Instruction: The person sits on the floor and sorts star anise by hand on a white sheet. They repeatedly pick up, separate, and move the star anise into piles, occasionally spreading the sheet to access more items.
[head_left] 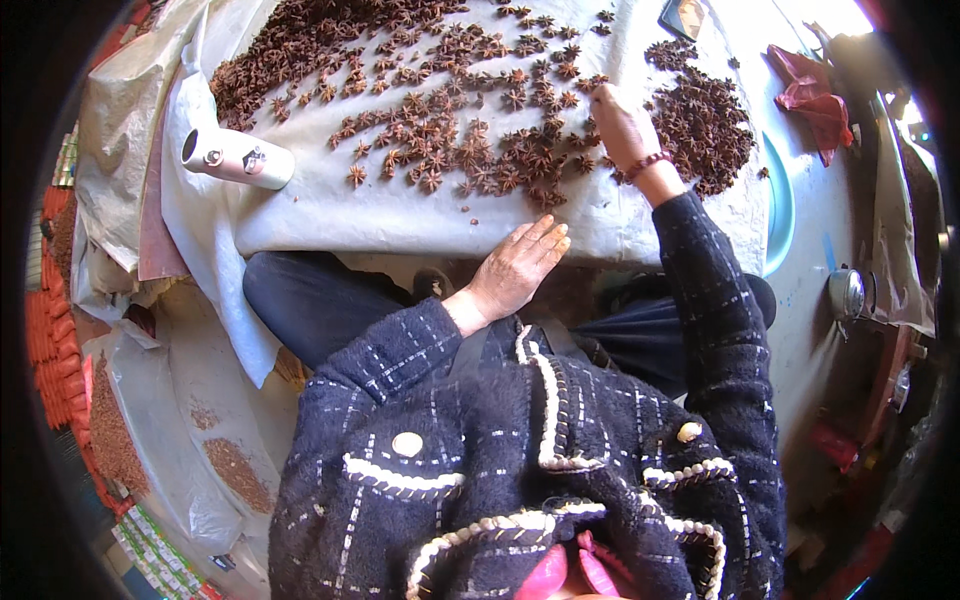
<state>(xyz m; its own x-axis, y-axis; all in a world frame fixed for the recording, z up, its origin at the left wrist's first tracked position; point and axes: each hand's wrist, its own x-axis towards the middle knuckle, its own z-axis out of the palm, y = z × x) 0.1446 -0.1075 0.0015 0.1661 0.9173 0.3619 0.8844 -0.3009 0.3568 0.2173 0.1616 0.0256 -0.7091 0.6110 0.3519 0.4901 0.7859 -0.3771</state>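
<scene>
Brown star anise (428,138) lies loosely scattered over the pale sheet on the table. A dense heap of star anise (255,80) fills the far left, and a smaller pile (708,135) sits at the right. My right hand (625,130), with a beaded bracelet on its wrist, reaches between the scattered pieces and the right pile. Its fingers are closed, with a star anise at their tips. My left hand (510,272) is held flat just off the table's near edge, fingers stretched out and holding nothing. The nearest pieces lie just beyond its fingertips.
A white cylindrical cup (238,159) lies tilted at the table's left. A light-blue basin (779,205) shows beyond the right edge, with a red plastic bag (810,100) above it. A dark phone-like rectangle (685,17) lies at the far right. Sacks (130,130) stand at left.
</scene>
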